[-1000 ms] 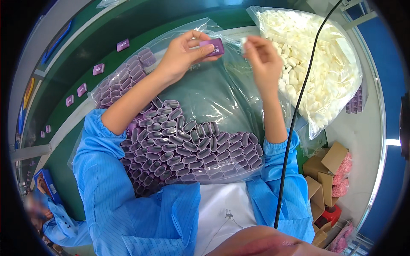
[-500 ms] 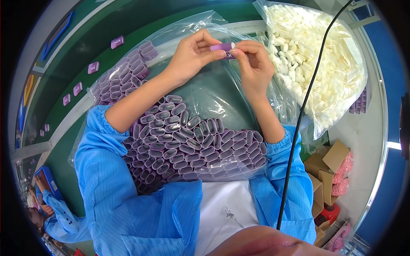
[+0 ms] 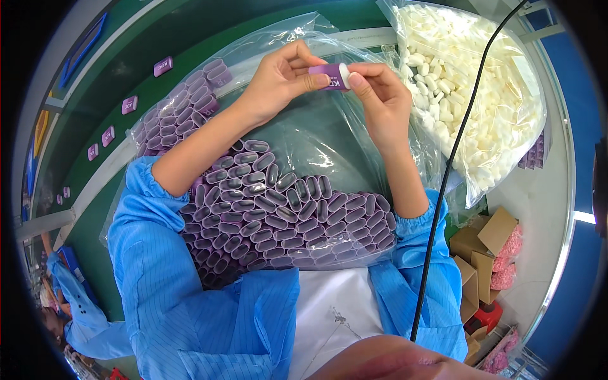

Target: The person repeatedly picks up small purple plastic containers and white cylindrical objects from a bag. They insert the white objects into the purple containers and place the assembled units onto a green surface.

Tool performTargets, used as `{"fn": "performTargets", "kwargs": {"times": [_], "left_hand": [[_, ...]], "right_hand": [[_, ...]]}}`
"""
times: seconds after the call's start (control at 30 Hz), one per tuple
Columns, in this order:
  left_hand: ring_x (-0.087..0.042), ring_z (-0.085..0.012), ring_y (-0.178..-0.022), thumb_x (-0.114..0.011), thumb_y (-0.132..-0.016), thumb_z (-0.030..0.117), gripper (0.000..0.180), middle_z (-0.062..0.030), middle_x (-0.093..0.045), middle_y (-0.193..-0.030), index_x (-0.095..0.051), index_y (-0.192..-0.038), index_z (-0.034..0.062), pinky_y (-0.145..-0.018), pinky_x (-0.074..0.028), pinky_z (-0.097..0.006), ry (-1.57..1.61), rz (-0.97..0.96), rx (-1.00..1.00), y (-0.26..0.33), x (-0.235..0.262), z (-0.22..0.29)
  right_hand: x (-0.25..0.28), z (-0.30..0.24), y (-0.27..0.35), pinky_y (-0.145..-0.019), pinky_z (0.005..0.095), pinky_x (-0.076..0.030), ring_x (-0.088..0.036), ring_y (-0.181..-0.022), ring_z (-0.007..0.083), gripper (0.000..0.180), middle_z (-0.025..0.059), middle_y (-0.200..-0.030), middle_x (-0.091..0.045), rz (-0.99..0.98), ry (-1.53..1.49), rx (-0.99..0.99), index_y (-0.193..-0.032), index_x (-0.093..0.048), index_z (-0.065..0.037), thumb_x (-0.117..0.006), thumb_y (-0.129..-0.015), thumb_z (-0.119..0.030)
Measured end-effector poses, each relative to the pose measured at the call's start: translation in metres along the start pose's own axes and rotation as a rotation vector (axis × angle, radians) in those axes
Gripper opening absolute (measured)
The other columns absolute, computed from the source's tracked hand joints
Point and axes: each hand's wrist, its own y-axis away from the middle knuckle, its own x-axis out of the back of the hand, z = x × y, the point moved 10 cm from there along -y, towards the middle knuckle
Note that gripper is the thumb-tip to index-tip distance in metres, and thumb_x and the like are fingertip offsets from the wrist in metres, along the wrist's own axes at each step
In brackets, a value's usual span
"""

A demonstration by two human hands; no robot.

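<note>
In front of me, a short purple oval tube (image 3: 323, 77) is gripped by my left hand (image 3: 278, 79), thumb below and fingers above. A small white plug (image 3: 344, 75) sits at the tube's right end, partly inside it. My right hand (image 3: 384, 104) pinches this plug between thumb and fingers. Below my hands, many like purple tubes (image 3: 272, 202) stand packed together, dark openings facing up, in a clear plastic bag (image 3: 310, 145). To the right of my right hand lies a large clear bag of white plugs (image 3: 468, 88), its near-left side open.
Single purple pieces (image 3: 163, 66) lie spaced along a green conveyor belt (image 3: 136, 82) at the left. A black cable (image 3: 453, 152) hangs across the right side. Cardboard boxes (image 3: 481, 253) and pink bagged items stand lower right. A co-worker's blue sleeve (image 3: 82, 304) shows lower left.
The held tube has turned so its printed side and the white plug's end show more. My right hand has shifted slightly right. Pieces on the belt have moved left and toward me.
</note>
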Motion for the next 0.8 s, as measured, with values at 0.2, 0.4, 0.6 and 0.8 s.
{"fn": "performTargets", "kwargs": {"times": [0.2, 0.4, 0.6, 0.8], "left_hand": [[-0.06, -0.0129, -0.094, -0.071, -0.081, 0.003, 0.022, -0.0079, -0.063, -0.099, -0.053, -0.093, 0.0035, -0.085, -0.049, -0.027, -0.139, -0.003, -0.049, 0.002, -0.001, 0.007], [-0.06, -0.0129, -0.095, -0.068, -0.083, 0.003, 0.021, -0.0091, -0.063, -0.101, -0.053, -0.096, 0.0031, -0.086, -0.048, -0.027, -0.063, -0.001, -0.051, 0.002, 0.001, 0.005], [-0.06, -0.0149, -0.098, -0.069, -0.083, 0.005, 0.022, -0.0098, -0.062, -0.103, -0.053, -0.097, 0.003, -0.089, -0.047, -0.029, 0.101, 0.014, 0.06, -0.001, 0.002, -0.004], [-0.059, -0.0154, -0.098, -0.068, -0.083, 0.003, 0.021, -0.0086, -0.06, -0.1, -0.055, -0.099, 0.0015, -0.091, -0.047, -0.031, -0.173, 0.065, -0.159, 0.003, 0.002, 0.015]], "right_hand": [[0.0, 0.021, 0.006, -0.077, 0.0237, -0.048, -0.059, -0.086, 0.0116, 0.013, 0.008, -0.095, -0.064, 0.041, -0.162, -0.087, -0.099, -0.06, 0.004, -0.062, -0.087, -0.003], [-0.001, 0.003, 0.005, -0.073, 0.0237, -0.049, -0.06, -0.083, 0.0119, 0.016, 0.0068, -0.095, -0.064, 0.059, 0.033, 0.029, -0.102, -0.06, 0.004, -0.063, -0.087, -0.002], [-0.004, -0.036, 0.005, -0.065, 0.0235, -0.05, -0.063, -0.075, 0.0139, 0.011, 0.0072, -0.082, -0.064, -0.049, 0.376, 0.337, -0.091, -0.065, 0.001, -0.066, -0.08, 0.001], [-0.013, -0.047, 0.009, -0.055, 0.0239, -0.049, -0.063, -0.062, 0.0136, 0.011, 0.0065, -0.074, -0.065, -0.02, 0.696, 0.461, -0.085, -0.067, -0.002, -0.069, -0.075, 0.002]]}}
